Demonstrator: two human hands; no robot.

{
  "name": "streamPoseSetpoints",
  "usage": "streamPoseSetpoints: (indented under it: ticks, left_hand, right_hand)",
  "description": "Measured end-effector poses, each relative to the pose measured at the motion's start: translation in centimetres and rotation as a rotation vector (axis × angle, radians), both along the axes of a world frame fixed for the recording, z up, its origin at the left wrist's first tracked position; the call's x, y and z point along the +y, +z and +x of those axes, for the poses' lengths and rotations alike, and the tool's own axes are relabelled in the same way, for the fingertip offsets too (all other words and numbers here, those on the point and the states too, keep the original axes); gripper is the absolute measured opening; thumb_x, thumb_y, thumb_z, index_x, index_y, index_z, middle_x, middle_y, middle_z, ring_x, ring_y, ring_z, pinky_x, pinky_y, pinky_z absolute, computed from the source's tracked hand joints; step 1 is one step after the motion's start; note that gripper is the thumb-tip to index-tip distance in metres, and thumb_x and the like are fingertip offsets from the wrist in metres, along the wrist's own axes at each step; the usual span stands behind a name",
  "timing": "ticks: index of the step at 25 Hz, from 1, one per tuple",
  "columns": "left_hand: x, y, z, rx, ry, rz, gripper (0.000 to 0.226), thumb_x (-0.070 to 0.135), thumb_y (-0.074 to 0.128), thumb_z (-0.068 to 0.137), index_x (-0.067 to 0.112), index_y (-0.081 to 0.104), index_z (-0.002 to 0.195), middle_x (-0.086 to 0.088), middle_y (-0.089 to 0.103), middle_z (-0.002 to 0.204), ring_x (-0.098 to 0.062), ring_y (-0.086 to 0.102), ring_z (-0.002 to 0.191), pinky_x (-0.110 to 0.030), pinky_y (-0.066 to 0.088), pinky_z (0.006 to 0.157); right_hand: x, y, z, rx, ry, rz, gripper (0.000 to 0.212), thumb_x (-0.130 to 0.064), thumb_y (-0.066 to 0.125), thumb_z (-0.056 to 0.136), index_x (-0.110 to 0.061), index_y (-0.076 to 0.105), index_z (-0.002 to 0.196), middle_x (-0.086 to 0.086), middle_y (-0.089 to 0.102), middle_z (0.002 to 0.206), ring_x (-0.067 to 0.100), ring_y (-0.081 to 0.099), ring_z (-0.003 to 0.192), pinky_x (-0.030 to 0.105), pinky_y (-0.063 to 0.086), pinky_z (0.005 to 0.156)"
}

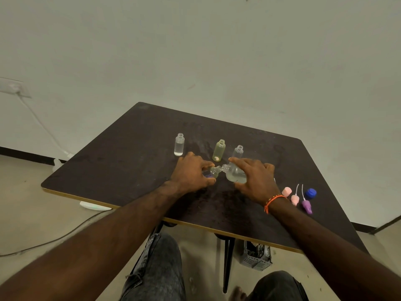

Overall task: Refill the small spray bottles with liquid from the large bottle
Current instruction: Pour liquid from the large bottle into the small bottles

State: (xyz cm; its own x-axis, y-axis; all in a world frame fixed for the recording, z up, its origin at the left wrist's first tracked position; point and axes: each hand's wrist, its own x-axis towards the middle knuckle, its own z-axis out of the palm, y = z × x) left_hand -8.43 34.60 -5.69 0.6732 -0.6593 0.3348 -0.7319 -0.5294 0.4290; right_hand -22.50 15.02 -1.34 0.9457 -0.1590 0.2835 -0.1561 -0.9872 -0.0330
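Note:
My left hand [191, 172] grips a small clear bottle [211, 172], tilted with its open neck pointing right. My right hand [256, 179] holds the large clear bottle [235, 175], tipped left so its neck meets the small bottle's mouth above the dark table [121, 161]. Behind them stand three small uncapped bottles: a clear one [179, 144] with liquid at the left, a yellowish one [219, 150] in the middle, and a clear one [238, 151] partly hidden by my right hand.
To the right of my right wrist lie a pink cap [286, 191], a pink spray head [295, 199], a purple spray head [307, 206] and a blue cap [311, 193]. A grey basket [256, 256] sits on the floor under the table's near edge.

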Motion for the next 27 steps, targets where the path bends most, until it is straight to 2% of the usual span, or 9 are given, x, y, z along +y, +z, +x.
streamPoseSetpoints:
  ticks: [5, 11, 16, 27]
  left_hand:
    - [-0.22, 0.02, -0.01, -0.013, -0.004, 0.022, 0.057, 0.063, 0.069, 0.077, 0.036, 0.074, 0.127, 0.013, 0.077, 0.093, -0.013, 0.059, 0.088, -0.044, 0.053, 0.095]
    - [-0.35, 0.31, -0.41, -0.017, -0.003, 0.019, 0.058, 0.056, 0.077, 0.082, 0.032, 0.071, 0.134, 0.006, 0.078, 0.104, -0.018, 0.057, 0.102, -0.045, 0.05, 0.097]
    - [-0.31, 0.43, -0.52, -0.017, -0.002, 0.034, 0.057, 0.055, 0.077, 0.083, 0.031, 0.071, 0.135, 0.005, 0.078, 0.103, -0.019, 0.056, 0.103, -0.045, 0.05, 0.098]
    - [-0.28, 0.41, -0.54, -0.021, -0.002, 0.036, 0.057, 0.056, 0.076, 0.083, 0.032, 0.071, 0.134, 0.007, 0.078, 0.106, -0.02, 0.056, 0.108, -0.046, 0.049, 0.097]
  right_hand:
    - [-0.26, -0.03, 0.19, 0.027, -0.014, -0.022, 0.073, -0.042, 0.07, 0.083, -0.044, 0.037, 0.148, -0.008, 0.051, 0.148, 0.022, 0.046, 0.133, 0.049, 0.027, 0.102]
    - [-0.38, 0.47, 0.08, 0.05, -0.016, -0.065, 0.075, -0.039, 0.07, 0.083, -0.044, 0.036, 0.149, -0.007, 0.05, 0.149, 0.023, 0.043, 0.134, 0.048, 0.025, 0.103]
    - [-0.37, 0.59, -0.06, 0.068, -0.016, -0.061, 0.075, -0.039, 0.07, 0.084, -0.044, 0.035, 0.15, -0.005, 0.049, 0.15, 0.023, 0.043, 0.135, 0.048, 0.025, 0.104]
    - [-0.42, 0.88, 0.05, 0.072, -0.012, -0.115, 0.075, -0.04, 0.07, 0.081, -0.045, 0.037, 0.148, -0.007, 0.052, 0.146, 0.021, 0.045, 0.13, 0.045, 0.025, 0.097]
